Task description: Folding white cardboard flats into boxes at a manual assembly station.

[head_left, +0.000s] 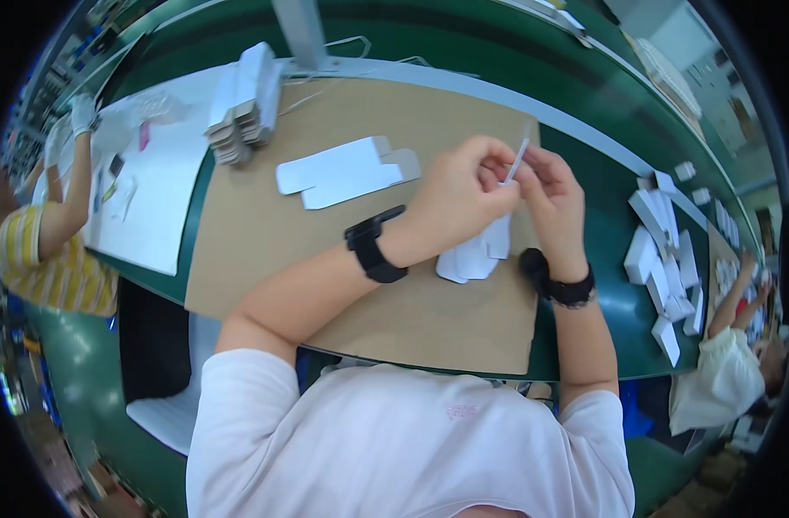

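Note:
My left hand is closed, its thumb and fingers pinching a thin white strip that looks like a card flap seen edge-on. Against the other side of that strip, the bent fingers of my right hand are closed too. Just below both hands is a white paper carton with flaps; whether it joins the strip is hidden by my fingers. A flattened white carton with a grey inner flap lies on the brown cardboard sheet, left of my hands.
Folded white boxes are heaped at the right on the green table. A stack of flat cartons stands at the back left, near a metal post. One person works at the left, another at the right.

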### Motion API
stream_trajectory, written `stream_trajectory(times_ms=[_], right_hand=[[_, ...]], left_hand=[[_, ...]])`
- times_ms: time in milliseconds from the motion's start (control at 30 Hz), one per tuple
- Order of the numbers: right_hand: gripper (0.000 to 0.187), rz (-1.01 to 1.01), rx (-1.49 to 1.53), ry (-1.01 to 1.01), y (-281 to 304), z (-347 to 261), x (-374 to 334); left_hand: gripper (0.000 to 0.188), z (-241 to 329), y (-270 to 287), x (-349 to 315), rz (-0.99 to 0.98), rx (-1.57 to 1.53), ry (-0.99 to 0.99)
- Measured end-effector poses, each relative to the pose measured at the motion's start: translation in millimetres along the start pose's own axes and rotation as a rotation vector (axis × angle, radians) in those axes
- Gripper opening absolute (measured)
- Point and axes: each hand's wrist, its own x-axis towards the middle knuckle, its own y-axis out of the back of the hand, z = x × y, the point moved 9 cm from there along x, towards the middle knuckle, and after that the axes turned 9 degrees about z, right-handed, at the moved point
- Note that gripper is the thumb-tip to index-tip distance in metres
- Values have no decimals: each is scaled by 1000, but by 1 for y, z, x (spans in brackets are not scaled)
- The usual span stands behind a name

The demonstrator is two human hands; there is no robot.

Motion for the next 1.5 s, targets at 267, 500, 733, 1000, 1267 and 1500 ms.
stream_trajectory(times_ms=[267,500,733,1000,1267,1500], right_hand=[[20,-125,-63,-77,6,-20,19],[17,40,338,-87,-17,-27,10],[18,-112,320,-91,-9,-10,16],[21,24,-74,550,0,-68,-2],[27,-180,32,27,6,-45,17],[27,-241,-26,-8,5,-40,15]], left_hand=[[65,-12,-14,9,-256,224,-40],[61,-4,-12,11,-254,-152,16],[45,-5,-19,4,-311,-87,-89],[51,-10,-23,2,-445,-201,84],[61,-6,-21,1,-527,-23,-9],[66,-1,-20,1,-533,-55,58]])
